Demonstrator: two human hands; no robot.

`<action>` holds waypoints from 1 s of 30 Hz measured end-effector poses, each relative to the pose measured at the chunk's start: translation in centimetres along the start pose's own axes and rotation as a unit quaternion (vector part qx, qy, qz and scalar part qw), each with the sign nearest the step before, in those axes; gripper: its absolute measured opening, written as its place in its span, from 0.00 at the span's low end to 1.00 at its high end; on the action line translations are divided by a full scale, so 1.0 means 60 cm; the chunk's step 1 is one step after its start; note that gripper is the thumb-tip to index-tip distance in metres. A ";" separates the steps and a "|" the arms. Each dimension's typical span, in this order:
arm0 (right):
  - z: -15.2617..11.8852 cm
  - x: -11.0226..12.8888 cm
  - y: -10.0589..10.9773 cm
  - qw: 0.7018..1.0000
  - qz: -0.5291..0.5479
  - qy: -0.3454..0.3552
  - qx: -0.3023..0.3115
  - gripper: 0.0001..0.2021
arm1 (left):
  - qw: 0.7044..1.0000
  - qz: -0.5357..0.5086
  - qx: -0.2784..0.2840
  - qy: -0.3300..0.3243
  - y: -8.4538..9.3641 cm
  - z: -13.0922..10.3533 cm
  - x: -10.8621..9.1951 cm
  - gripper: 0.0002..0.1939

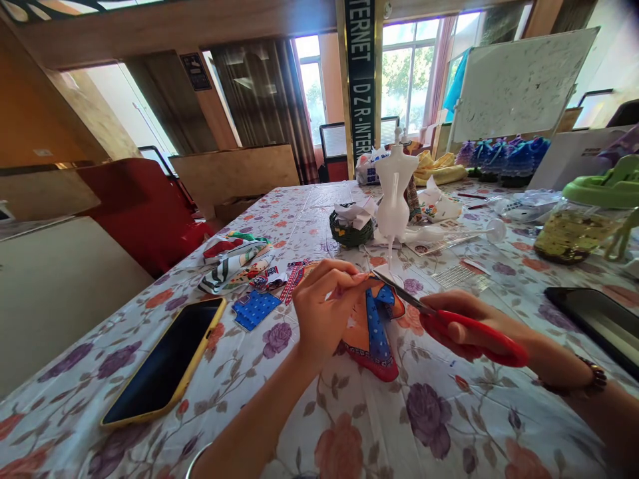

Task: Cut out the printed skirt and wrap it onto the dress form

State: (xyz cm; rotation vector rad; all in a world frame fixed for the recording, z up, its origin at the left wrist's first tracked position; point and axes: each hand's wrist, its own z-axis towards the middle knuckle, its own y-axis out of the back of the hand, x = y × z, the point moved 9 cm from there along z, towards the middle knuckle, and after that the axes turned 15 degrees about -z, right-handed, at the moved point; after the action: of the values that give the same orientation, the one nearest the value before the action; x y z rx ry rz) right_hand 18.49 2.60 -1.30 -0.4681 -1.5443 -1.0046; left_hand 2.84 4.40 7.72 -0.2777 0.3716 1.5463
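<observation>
Trimming of the patterned cloth (377, 326) is apparently in hand. Cloth held below the white dress form (394, 193), upper edge pinched by the left hand (324, 309); red-handled scissors (482, 334) gripped in the right hand (454, 322), tips at that edge. Taut cloth, opened blades called for next.

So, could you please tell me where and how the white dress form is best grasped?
I'd grip the white dress form around its narrow waist, probably coming from the near side: it stands upright and flares above and below the waist, while the dark green basket sits close by to the left.
</observation>
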 end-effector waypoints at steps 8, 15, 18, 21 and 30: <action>-0.007 0.001 0.002 1.000 0.001 -0.003 -0.003 0.23 | 1.000 -0.007 0.001 0.011 0.000 0.000 0.003 0.07; -0.005 0.005 -0.002 1.000 0.022 -0.012 0.002 0.21 | 1.000 -0.011 0.001 0.024 0.000 0.001 0.008 0.06; -0.002 0.009 -0.003 1.000 0.024 -0.006 0.004 0.21 | 1.000 -0.001 0.000 0.022 0.001 0.001 0.007 0.07; -0.001 0.012 -0.005 1.000 0.017 -0.002 0.006 0.21 | 1.000 0.000 0.001 0.019 0.000 0.001 0.006 0.08; 0.001 0.013 -0.009 1.000 0.026 -0.002 0.002 0.20 | 1.000 0.015 0.007 0.009 -0.002 -0.002 0.004 0.10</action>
State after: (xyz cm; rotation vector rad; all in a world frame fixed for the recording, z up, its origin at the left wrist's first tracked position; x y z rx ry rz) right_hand 17.84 2.18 -0.71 -0.5050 -1.5298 -0.9605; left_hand 2.95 4.55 7.50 -0.2777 0.4022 1.5706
